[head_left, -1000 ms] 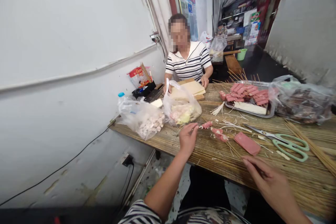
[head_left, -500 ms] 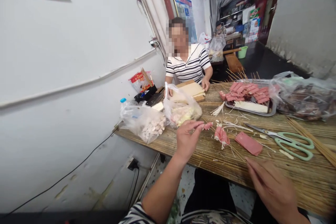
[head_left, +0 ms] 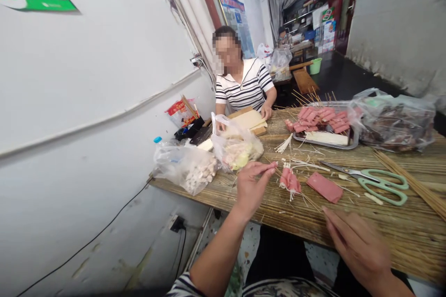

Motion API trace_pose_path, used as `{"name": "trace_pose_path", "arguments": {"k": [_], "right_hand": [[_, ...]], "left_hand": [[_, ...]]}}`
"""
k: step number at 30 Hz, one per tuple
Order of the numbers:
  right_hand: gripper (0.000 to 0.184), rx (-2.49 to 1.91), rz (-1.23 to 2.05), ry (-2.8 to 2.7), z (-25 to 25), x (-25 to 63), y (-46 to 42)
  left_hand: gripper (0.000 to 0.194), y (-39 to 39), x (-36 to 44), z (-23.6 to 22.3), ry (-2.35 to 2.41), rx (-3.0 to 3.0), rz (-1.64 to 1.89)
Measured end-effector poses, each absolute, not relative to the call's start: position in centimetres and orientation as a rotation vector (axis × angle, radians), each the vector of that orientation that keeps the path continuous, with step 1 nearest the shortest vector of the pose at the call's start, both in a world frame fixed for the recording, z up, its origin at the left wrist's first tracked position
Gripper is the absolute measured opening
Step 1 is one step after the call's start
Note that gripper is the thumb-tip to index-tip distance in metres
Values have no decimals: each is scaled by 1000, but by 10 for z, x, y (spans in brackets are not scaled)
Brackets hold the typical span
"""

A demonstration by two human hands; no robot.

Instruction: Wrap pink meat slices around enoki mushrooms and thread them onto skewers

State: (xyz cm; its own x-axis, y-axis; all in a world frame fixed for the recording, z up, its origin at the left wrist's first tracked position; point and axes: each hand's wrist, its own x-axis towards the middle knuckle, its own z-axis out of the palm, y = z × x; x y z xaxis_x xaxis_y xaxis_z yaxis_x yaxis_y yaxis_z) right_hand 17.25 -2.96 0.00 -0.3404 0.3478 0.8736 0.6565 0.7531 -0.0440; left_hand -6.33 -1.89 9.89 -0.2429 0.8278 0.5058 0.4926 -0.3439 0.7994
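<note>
My left hand [head_left: 252,185] is closed in a pinch around a small pink meat roll, mostly hidden by the fingers, at the far end of a thin bamboo skewer. Low at the right, my right hand [head_left: 358,243] pinches the near end of the skewer [head_left: 312,203]. Between the hands, pink meat rolls [head_left: 290,180] with white enoki ends sticking out appear threaded on it. Just right of these lies a small stack of flat pink meat slices [head_left: 324,187]. Loose enoki strands [head_left: 310,164] are scattered behind the slices.
Green-handled scissors [head_left: 381,185] and bare skewers [head_left: 411,183] lie at the right. Behind them are a tray [head_left: 354,141] of finished rolls and a bag [head_left: 393,123] of dark food. Bags of mushrooms [head_left: 200,174] and pale food [head_left: 240,146] stand left; a person [head_left: 242,86] sits opposite.
My left fingers have closed over the small meat roll, which showed beyond the fingertips before. My right hand keeps its pinch on the skewer. The whole view has shifted slightly.
</note>
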Motion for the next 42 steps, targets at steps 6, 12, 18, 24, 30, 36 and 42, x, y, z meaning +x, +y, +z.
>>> {"name": "trace_pose_path", "arguments": {"k": [6, 12, 18, 24, 30, 36, 42], "right_hand": [[24, -784, -273, -1947, 0, 169, -29], [17, -849, 126, -1873, 4, 163, -31], [19, -948, 506, -1772, 5, 162, -34], [32, -1089, 848, -1680, 9, 160, -34], [38, -1113, 1010, -1677, 11, 162, -34], [44, -1129, 1097, -1672, 16, 163, -34], [45, -1111, 1112, -1645, 17, 162, -34]], "left_hand": [[15, -20, -63, 102, 1578, 1541, 1614], [27, -21, -68, 105, 1409, 1171, 1505], [25, -19, -74, 106, 1439, 1344, 1503], [22, -16, -76, 107, 1364, 1438, 1483], [21, -14, -77, 108, 1299, 1381, 1454], [21, -10, -79, 107, 1163, 1274, 1422], [24, -10, -76, 109, 1111, 1173, 1439]]}}
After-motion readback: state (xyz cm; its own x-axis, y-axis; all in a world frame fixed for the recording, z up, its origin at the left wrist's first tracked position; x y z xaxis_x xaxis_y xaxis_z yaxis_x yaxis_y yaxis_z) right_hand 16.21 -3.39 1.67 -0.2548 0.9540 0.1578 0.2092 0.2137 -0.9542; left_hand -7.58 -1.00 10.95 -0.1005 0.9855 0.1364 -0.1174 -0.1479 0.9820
